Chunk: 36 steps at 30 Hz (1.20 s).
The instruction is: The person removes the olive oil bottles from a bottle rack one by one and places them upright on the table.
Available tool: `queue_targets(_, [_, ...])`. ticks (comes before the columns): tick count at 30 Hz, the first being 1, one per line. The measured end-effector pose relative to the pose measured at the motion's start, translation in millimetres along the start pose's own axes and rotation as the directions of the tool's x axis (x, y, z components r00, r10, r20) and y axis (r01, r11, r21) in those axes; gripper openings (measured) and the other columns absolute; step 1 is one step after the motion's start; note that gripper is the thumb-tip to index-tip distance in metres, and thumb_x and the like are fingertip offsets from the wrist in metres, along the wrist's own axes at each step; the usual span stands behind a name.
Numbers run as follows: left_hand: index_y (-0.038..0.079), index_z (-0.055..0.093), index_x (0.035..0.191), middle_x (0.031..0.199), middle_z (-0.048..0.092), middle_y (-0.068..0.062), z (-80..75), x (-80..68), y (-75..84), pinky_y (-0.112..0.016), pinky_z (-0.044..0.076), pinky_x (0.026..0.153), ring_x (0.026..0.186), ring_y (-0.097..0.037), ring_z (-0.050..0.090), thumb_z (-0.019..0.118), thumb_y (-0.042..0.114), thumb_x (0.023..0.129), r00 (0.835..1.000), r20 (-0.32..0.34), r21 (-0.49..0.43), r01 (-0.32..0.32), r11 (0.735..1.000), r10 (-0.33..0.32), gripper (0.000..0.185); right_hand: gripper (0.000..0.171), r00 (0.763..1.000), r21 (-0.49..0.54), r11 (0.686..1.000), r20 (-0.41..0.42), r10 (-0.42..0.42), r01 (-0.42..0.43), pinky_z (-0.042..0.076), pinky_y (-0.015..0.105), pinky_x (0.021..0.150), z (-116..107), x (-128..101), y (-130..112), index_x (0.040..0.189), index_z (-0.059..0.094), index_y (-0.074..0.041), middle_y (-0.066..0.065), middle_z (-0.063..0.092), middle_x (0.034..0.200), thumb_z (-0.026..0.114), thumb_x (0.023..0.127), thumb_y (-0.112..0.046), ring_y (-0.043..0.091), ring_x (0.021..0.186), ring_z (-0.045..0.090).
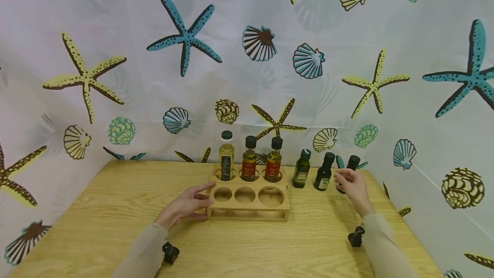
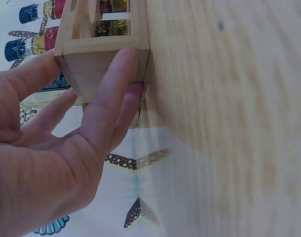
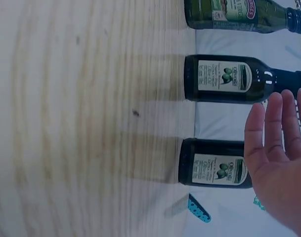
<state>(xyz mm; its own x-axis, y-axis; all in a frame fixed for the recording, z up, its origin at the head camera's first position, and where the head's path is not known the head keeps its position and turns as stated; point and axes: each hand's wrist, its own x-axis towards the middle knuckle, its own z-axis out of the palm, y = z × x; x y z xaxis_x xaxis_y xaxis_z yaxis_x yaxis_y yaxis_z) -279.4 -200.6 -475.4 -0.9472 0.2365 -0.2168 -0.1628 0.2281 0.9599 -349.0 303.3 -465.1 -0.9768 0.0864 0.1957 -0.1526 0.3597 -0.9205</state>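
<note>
My left hand (image 1: pixel 185 205) rests its extended fingers against the left end of a two-tier wooden bottle rack (image 1: pixel 248 214); the left wrist view shows the fingers (image 2: pixel 113 96) along the end panel. In the rack's back tier stand a yellow oil bottle with a dark green cap (image 1: pixel 226 160) and two red-labelled bottles (image 1: pixel 249 163) (image 1: pixel 273 164) with black caps. The lower front tier has three round holes. My right hand (image 1: pixel 353 187) is at the rightmost dark bottle (image 3: pixel 209 163), its loosely extended fingers (image 3: pixel 274 123) overlapping the bottle's upper part, which they hide in the right wrist view.
Right of the rack, a green bottle (image 1: pixel 301 169) and another dark bottle (image 1: pixel 324 172) stand upright on the wooden table (image 1: pixel 247 248). Close behind the table hangs a white cloth (image 1: pixel 239 89) printed with starfish and shells, which also runs along both sides.
</note>
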Motion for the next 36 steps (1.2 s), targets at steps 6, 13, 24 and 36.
queue_targets(6, [0.024, 0.037, 0.153, 0.143, 0.038, -0.028, -0.4, -1.2, -3.1, -0.044, 0.059, 0.083, 0.124, -0.034, 0.053, 0.063, 0.014, 0.097, 1.0, 0.002, -0.017, 0.001, 1.0, -0.001, 0.062, 0.038, 0.997, 0.07, 0.998, 0.074, -0.004, -0.001, 0.058, 0.039, 0.086, 15.4, 0.5, -2.7, 0.128, 0.059, 0.003, 0.023, 0.066, 0.119, 0.059, 0.1, -0.024, 0.016, 0.095, 0.068])
queue_targets(13, [0.023, 0.037, 0.153, 0.144, 0.038, -0.028, 0.4, -3.2, -4.5, -0.045, 0.059, 0.083, 0.128, -0.039, 0.048, 0.062, 0.013, 0.097, 1.0, 0.0, -0.028, 0.003, 1.0, -0.003, 0.062, 0.038, 0.992, 0.147, 0.988, 0.119, 0.032, -0.05, 0.056, 0.047, 0.09, 38.1, -1.2, -7.5, 0.127, 0.06, 0.003, 0.016, 0.07, 0.115, 0.06, 0.1, -0.023, 0.027, 0.103, 0.068])
queue_targets(24, [0.023, 0.037, 0.153, 0.144, 0.037, -0.029, 2.5, -3.0, -2.8, -0.045, 0.059, 0.083, 0.127, -0.038, 0.05, 0.062, 0.013, 0.097, 1.0, 0.004, -0.032, 0.008, 0.999, -0.008, 0.062, 0.042, 0.976, 0.239, 0.967, 0.216, 0.036, -0.088, 0.056, 0.043, 0.091, 70.2, -2.9, -23.3, 0.13, 0.056, 0.006, 0.018, 0.067, 0.122, 0.061, 0.099, -0.021, 0.027, 0.106, 0.067])
queue_targets(36, [0.02, 0.034, 0.154, 0.145, 0.035, -0.031, 1.4, -2.1, 1.4, -0.045, 0.059, 0.083, 0.129, -0.042, 0.048, 0.06, 0.013, 0.098, 1.0, 0.022, -0.001, -0.004, 1.0, 0.004, 0.062, 0.037, 0.958, 0.309, 0.949, 0.284, -0.029, -0.062, 0.053, 0.052, 0.094, 96.0, -3.0, -36.6, 0.129, 0.057, 0.006, 0.025, 0.062, 0.126, 0.061, 0.098, -0.015, 0.032, 0.109, 0.066])
